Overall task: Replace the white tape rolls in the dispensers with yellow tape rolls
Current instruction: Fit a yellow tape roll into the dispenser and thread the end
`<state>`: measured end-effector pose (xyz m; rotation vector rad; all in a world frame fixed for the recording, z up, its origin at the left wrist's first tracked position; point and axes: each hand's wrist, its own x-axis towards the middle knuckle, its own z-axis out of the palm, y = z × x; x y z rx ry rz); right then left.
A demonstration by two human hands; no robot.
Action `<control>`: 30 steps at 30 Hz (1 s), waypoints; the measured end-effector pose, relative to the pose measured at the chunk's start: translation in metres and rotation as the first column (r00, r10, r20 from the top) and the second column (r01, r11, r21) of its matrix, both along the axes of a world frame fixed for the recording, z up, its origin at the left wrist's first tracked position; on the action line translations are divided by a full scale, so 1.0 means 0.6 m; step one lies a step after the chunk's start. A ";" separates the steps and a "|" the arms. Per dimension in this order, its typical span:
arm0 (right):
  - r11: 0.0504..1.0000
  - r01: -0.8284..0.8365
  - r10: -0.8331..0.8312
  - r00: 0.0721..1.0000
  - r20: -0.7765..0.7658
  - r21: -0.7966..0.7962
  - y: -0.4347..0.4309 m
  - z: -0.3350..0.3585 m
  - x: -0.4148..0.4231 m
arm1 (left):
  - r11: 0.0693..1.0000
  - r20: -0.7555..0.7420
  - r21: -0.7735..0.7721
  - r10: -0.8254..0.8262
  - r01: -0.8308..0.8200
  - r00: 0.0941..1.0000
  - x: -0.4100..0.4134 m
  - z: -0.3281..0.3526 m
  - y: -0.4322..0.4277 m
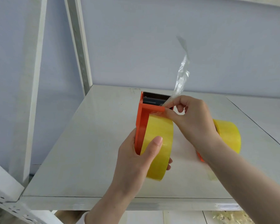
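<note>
An orange tape dispenser [142, 120] with a serrated blade at its far end carries a yellow tape roll [158, 147]. My left hand [136, 160] grips the roll and the dispenser from below, thumb pressed on the roll's face. My right hand [191, 120] pinches the loose tape strip [181, 73] near the dispenser's front bar; the strip stands up, crumpled and clear. A second yellow tape roll [228, 135] in another orange dispenser [200, 156] lies on the shelf behind my right wrist, mostly hidden.
The grey metal shelf board [87, 151] lies under my hands, with a seam to a second board at the right. White perforated uprights [81, 44] stand at the left. A pale blue wall closes the back. Clear tape scraps [226, 216] lie below the shelf's front edge.
</note>
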<state>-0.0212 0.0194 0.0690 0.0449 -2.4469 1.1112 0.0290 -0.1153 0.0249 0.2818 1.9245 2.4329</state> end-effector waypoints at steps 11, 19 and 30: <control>0.965 -0.261 0.250 0.936 0.248 0.014 0.029 0.047 -0.019 | 0.998 0.029 -0.033 -0.050 0.051 0.998 -0.005 -0.002 -0.015; 0.986 -0.168 0.167 0.982 0.092 0.010 0.045 0.065 -0.016 | 0.997 0.007 -0.058 -0.056 0.056 0.998 -0.008 0.006 -0.019; 0.924 -0.187 0.251 0.955 0.161 -0.334 0.028 0.076 -0.082 | 0.986 0.001 -0.085 -0.142 0.141 0.990 -0.006 0.010 -0.015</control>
